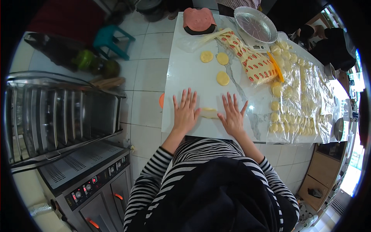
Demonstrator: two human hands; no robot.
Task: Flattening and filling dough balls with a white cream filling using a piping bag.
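Note:
At the near edge of a white marble-look table (181, 85), my left hand (185, 112) lies palm down with its fingers spread. My right hand (233, 116) is spread the same way, farther right. Between my two thumbs is a short pale piece (209, 113) with a yellowish far edge. It looks like dough, but I cannot tell whether a roller lies over it. Beyond my hands, three flattened round pieces of yellow dough rest on the table: a left one (206, 57), a right one (222, 58) and a nearer one (223, 78).
A patterned yellow bag (251, 58) and an orange-yellow scraper (276, 66) lie beyond my right hand. Several dough balls sit under clear plastic sheeting (301, 104). A foil pan (255, 24) rests on a scale (258, 47). An oven (92, 181) stands left, near a teal stool (112, 40).

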